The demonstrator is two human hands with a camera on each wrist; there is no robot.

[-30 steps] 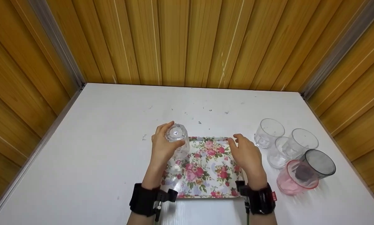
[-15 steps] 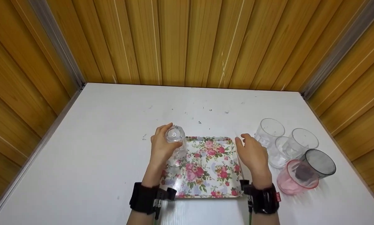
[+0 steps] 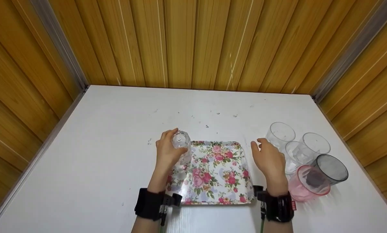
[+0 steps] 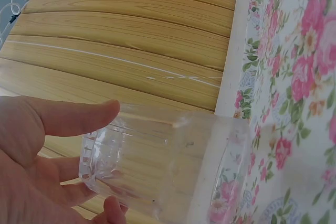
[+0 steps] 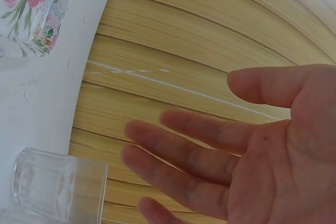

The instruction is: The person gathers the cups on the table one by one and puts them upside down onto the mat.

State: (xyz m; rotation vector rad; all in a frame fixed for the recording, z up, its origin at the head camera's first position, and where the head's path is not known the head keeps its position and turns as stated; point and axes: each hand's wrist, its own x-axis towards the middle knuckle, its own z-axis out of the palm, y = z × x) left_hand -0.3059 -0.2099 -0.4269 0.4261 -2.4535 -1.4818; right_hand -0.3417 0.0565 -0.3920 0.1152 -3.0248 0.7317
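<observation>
My left hand [image 3: 167, 150] grips a clear drinking glass [image 3: 180, 139] near its base, thumb on one side and fingers on the other. The glass is upside down over the left part of a flowered tray [image 3: 220, 176]. In the left wrist view the rim of the clear glass [image 4: 231, 166] is down at the tray; full contact is hard to tell. My right hand [image 3: 270, 161] hangs between the tray and a group of glasses, holding nothing. Its fingers look loosely extended in the right wrist view, near an upright clear glass [image 5: 55, 182].
Three clear glasses stand upright on the right: one at the back [image 3: 281, 132], a second glass [image 3: 317, 144] beside it, a third glass [image 3: 295, 153] in front. A smoky grey glass [image 3: 332, 168] and a pink glass [image 3: 301, 187] stand nearer. Yellow panel walls [image 3: 177, 45] enclose the white table [image 3: 99, 145].
The left hand has shifted the upside-down glass slightly left and down onto the tray's left side. My right hand has moved right, off the tray's right edge toward the glasses.
</observation>
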